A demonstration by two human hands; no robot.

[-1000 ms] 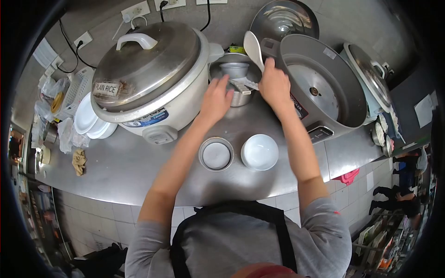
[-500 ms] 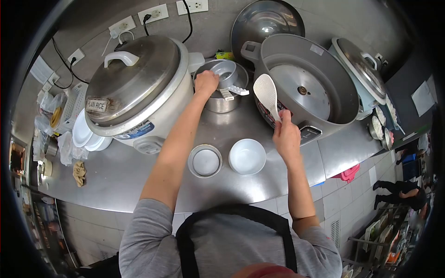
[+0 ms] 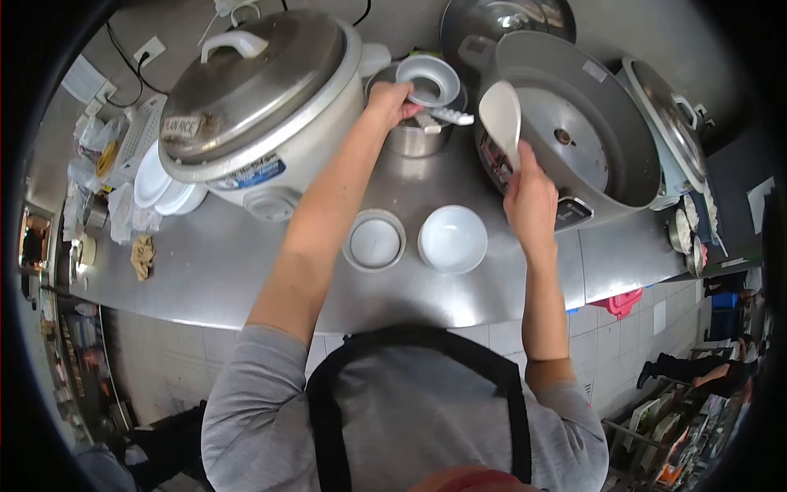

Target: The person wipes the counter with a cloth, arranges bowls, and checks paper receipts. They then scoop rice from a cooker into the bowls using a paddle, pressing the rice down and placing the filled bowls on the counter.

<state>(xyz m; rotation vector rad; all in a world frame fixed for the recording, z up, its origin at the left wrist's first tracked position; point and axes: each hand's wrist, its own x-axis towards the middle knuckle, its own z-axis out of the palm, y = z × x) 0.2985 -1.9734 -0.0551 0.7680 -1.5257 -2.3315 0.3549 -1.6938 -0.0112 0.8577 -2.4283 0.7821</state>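
My left hand (image 3: pixel 390 105) grips the rim of a small metal bowl (image 3: pixel 449 76), tilted over a steel pot (image 3: pixel 416 143). Utensils with pale handles (image 3: pixel 452 116) stick out of that pot, just below the bowl. In my right hand (image 3: pixel 533 198) is a white rice paddle (image 3: pixel 500 111), its blade pointing up beside the wall of an open grey cooker (image 3: pixel 627 152). A shallow metal bowl (image 3: pixel 375 240) and a white bowl (image 3: pixel 452 239) stand side by side on the steel counter (image 3: pixel 393 297), between my forearms.
A large lidded rice cooker (image 3: pixel 254 90) marked "PLAIN RICE" stands left, another lidded cooker (image 3: pixel 668 123) right. Behind, a big metal lid (image 3: pixel 508 20) leans on the wall. A crumpled cloth (image 3: pixel 143 257) lies at left. A person (image 3: pixel 697 371) is in the aisle at right.
My left hand has raised the small metal bowl from the pot and tipped it. The paddle stays upright in my right hand. The whole view has shifted as my head moved.
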